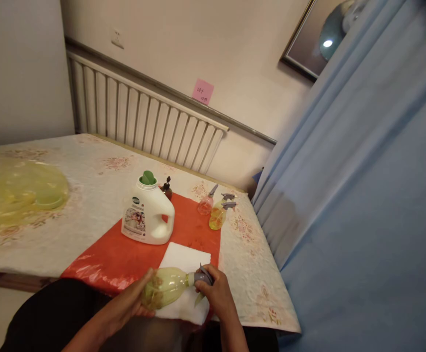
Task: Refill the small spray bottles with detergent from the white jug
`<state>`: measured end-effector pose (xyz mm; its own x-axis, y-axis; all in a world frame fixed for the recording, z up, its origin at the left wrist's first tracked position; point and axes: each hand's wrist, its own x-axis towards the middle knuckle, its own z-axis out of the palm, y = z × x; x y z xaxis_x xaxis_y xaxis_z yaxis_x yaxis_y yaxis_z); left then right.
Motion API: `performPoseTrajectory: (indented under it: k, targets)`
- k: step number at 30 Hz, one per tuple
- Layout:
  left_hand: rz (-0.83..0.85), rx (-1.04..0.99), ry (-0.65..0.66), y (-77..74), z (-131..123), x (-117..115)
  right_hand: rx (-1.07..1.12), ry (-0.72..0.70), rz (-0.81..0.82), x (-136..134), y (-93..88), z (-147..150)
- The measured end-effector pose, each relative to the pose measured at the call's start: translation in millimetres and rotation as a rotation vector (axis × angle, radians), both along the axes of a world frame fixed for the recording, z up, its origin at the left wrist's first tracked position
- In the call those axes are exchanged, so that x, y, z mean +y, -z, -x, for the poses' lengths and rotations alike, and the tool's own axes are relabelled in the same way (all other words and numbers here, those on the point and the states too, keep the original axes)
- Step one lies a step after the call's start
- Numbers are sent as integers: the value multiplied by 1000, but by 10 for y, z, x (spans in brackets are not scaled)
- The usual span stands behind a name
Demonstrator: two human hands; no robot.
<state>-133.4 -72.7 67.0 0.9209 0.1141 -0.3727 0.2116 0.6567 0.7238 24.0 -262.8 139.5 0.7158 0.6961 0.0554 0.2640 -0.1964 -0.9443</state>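
Observation:
Between my two hands a clear yellow spray bottle point(171, 287) lies on its side, over a white cloth point(187, 256). My left hand point(139, 296) supports its base. My right hand point(215, 288) is wrapped round the grey spray head at the other end. Just beyond the cloth stands a white jug point(149, 212) with a side handle, its mouth uncapped and a green piece sitting in it. A pink spray bottle point(205, 204) and yellow spray bottles point(217, 218) stand farther right.
A red plastic sheet point(110, 254) covers part of the floral-covered table point(99, 195). Behind the jug is a dark pump bottle point(166, 189). A large yellow transparent object point(18, 190) lies at the left. A blue curtain point(348, 210) hangs along the right edge.

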Motion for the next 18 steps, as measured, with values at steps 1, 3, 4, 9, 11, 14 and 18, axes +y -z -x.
performPoseTrajectory:
  k: [1, 3, 4, 9, 11, 14, 18]
  targets:
    - [20, -24, -9, 13, -10, -2, -6, 5, 6, 2, 14, 0]
    - [31, -68, -47, 37, -25, -5, -15, 18, 13, 6, 42, 0]
    - [26, -85, -70, 44, -27, -5, -16, 23, 13, 8, 54, -1]
    - [-7, -147, -50, -23, 26, 4, 23, 48, -8, 5, 79, -15]
    - [-29, -138, -46, -62, 52, 5, 32, 46, -19, -1, 79, -19]
    - [-33, -137, -56, -51, 67, 8, 24, 33, -19, -8, 74, -14]
    - [-8, -105, -68, 58, 62, 21, 16, 15, -9, -11, 55, 3]
